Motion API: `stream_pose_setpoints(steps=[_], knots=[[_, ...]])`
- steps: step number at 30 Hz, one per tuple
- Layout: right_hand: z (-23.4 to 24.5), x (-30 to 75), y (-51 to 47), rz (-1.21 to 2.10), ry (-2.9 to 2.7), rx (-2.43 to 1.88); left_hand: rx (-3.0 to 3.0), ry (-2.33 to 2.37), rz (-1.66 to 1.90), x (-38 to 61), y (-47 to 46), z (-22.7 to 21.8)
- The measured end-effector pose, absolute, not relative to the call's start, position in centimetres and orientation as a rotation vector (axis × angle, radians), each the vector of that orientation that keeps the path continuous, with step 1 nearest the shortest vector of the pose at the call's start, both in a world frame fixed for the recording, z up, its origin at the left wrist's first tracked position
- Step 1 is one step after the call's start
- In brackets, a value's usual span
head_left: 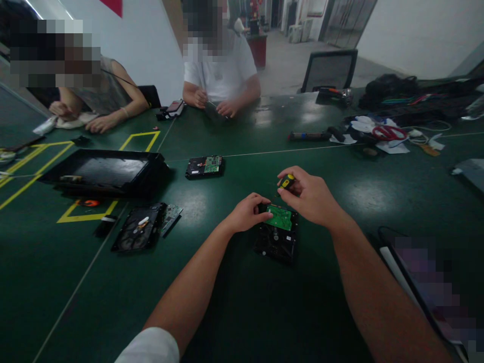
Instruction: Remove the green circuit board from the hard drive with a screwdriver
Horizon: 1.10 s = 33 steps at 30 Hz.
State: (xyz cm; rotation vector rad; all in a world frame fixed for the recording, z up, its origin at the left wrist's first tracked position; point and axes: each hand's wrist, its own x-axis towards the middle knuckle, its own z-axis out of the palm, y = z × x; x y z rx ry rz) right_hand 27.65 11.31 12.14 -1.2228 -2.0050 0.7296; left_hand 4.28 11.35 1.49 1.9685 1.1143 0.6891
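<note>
- Where yellow lines mark the worktop (56,262) at far left, one black tray (106,171) lies flat.
- Three hard drives are on the worktop: one opened drive (138,234) just in front of the tray, one second drive (204,166) lying board side up further back, and one third drive (278,242) beneath the hands.
- Left hand (247,212): fingers curled onto the third drive's left corner, touching its green circuit board (280,218). It cannot be told whether they clamp it.
- Right hand (310,196): pinched closed around one yellow-and-black screwdriver (287,181), above the board's far edge.
- One pair of red scissors (387,132) lies far right.
</note>
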Motion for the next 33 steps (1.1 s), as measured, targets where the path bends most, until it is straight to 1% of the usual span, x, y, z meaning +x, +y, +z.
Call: stream_pose_setpoints(steps=[20, 33], knots=[[12.14, 27.38, 11.15, 0.746, -2.006, -1.206, 1.948, 1.108, 0.697, 4.35, 11.20, 1.91], [12.49, 27.73, 11.16, 0.725, -2.098, -1.190, 1.960, 1.102, 0.702, 4.30, 11.35, 1.43]])
